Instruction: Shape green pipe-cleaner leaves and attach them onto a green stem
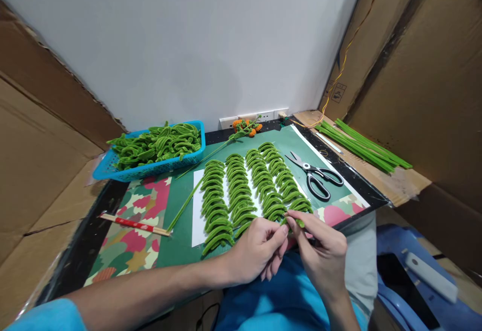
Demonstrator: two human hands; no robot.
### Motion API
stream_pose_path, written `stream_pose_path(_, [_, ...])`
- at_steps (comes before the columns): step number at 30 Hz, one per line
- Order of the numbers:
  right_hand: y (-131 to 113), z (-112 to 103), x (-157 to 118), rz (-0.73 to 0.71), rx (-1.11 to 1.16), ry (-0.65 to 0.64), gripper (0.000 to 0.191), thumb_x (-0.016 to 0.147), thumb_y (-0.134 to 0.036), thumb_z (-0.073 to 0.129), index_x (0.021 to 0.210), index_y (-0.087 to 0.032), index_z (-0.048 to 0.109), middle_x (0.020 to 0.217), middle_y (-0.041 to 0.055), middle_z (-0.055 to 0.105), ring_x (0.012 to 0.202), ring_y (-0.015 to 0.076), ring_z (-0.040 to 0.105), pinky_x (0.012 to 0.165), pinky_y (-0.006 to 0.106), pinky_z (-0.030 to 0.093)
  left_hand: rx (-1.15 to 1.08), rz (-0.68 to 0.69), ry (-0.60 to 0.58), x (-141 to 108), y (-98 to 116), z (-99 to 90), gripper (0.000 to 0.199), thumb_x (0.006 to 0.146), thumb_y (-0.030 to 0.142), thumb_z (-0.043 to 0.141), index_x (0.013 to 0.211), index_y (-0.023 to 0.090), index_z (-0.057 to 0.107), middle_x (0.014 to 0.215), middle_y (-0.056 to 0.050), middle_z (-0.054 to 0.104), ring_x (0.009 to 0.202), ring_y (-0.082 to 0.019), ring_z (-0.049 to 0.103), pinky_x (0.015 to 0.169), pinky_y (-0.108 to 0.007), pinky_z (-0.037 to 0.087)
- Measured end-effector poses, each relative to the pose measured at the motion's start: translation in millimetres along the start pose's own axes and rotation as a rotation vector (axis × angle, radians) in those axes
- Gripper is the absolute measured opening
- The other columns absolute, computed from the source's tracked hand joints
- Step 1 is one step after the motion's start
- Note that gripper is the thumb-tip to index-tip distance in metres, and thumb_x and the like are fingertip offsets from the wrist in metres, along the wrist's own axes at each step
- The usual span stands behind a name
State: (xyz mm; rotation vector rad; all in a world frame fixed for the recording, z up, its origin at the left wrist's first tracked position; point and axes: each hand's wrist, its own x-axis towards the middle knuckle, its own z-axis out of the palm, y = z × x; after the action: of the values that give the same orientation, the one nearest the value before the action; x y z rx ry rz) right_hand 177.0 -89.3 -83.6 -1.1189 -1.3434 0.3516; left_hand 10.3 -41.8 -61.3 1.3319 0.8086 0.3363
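Both of my hands meet at the near edge of the table, just below the rows of leaves. My right hand (322,243) pinches a small fuzzy green pipe-cleaner leaf (300,222) between thumb and fingertips. Beside it my left hand (258,245) is closed, thumb against index finger, at the other end of that leaf. The fingers hide much of the piece. Several similar curved leaves (216,200) lie in neat columns on white paper (197,220), right in front of my hands.
A blue basket (150,173) heaped with green leaves stands at the back left. Black-handled scissors (314,173) lie right of the rows. An orange flower stem (248,127), red-wrapped chopsticks (133,224), a green pipe cleaner (184,206) and green stems (361,145) lie around. Cardboard walls (425,80) flank the table.
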Motion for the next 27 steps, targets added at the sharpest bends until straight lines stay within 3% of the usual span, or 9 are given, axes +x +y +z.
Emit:
stream_pose_path(2, [2.6, 0.0, -0.4, -0.006, 0.000, -0.010, 0.025, 0.098, -0.011, 0.072, 0.114, -0.024, 0.086, 0.101, 0.0071, 0.086, 0.082, 0.0216, 0.083, 0.070, 0.028, 0.070, -0.004, -0.013, 0.005, 1.2, 1.0, 0.2, 0.067, 0.099, 0.080, 0.049, 0.071, 0.019, 0.054, 0.046, 0.002, 0.057, 0.033, -0.008, 0.047, 0.032, -0.016, 0.036])
stream_pose_path(7, [8.0, 0.5, -3.8, -0.174, -0.153, 0.028, 0.032, 0.098, -0.006, 0.069, 0.119, -0.023, 0.084, 0.103, 0.0077, 0.086, 0.085, 0.0207, 0.084, 0.083, 0.028, 0.069, -0.011, -0.027, 0.016, 2.8, 4.2, 0.3, 0.068, 0.096, 0.083, 0.050, 0.070, 0.020, 0.053, 0.044, 0.002, 0.056, 0.030, -0.009, 0.048, 0.028, -0.016, 0.034])
stream_pose_path(11, [5.4, 0.6, -1.9, -0.086, -0.119, 0.017, 0.022, 0.098, -0.011, 0.072, 0.113, -0.021, 0.085, 0.097, 0.0074, 0.085, 0.076, 0.0196, 0.082, 0.071, 0.025, 0.068, -0.001, -0.006, 0.011, 1.3, 4.8, 0.4, 0.064, 0.100, 0.077, 0.050, 0.072, 0.020, 0.053, 0.045, 0.003, 0.057, 0.030, -0.009, 0.048, 0.030, -0.016, 0.036])
stream_pose_path(15, [4.0, 3.6, -2.4, -0.057, -0.116, 0.041, 0.022, 0.101, -0.013, 0.068, 0.114, -0.019, 0.085, 0.099, 0.0092, 0.085, 0.080, 0.0206, 0.082, 0.071, 0.026, 0.067, 0.031, -0.010, 0.020, -1.0, 6.1, 1.2, 0.061, 0.102, 0.071, 0.051, 0.069, 0.020, 0.053, 0.044, 0.003, 0.056, 0.031, -0.009, 0.048, 0.031, -0.015, 0.037])
stream_pose_path(19, [1.7, 5.4, -3.0, 0.024, -0.101, 0.057, 0.019, 0.102, -0.019, 0.068, 0.105, -0.018, 0.086, 0.084, 0.0074, 0.082, 0.063, 0.0179, 0.075, 0.058, 0.025, 0.062, 0.039, -0.032, 0.037, -2.9, 6.6, 2.7, 0.062, 0.101, 0.069, 0.054, 0.065, 0.019, 0.051, 0.045, 0.002, 0.057, 0.032, -0.008, 0.049, 0.031, -0.015, 0.038])
stream_pose_path(24, [1.7, 0.3, 0.5, 0.081, -0.049, 0.014, 0.023, 0.100, -0.024, 0.072, 0.118, -0.021, 0.086, 0.106, 0.0113, 0.086, 0.083, 0.0242, 0.084, 0.067, 0.027, 0.067, -0.070, -0.055, 0.013, -4.6, 2.3, 6.9, 0.061, 0.098, 0.073, 0.057, 0.069, 0.020, 0.053, 0.044, 0.003, 0.056, 0.031, -0.009, 0.048, 0.030, -0.015, 0.037])
stream_pose_path(27, [2.4, 0.3, 0.6, 0.038, -0.016, 0.035, 0.024, 0.101, -0.021, 0.071, 0.119, -0.022, 0.087, 0.102, 0.0096, 0.087, 0.075, 0.0216, 0.083, 0.063, 0.025, 0.066, -0.084, -0.054, 0.024, -5.9, 1.7, 8.9, 0.064, 0.095, 0.075, 0.059, 0.065, 0.020, 0.052, 0.043, 0.002, 0.057, 0.030, -0.008, 0.046, 0.029, -0.015, 0.035])
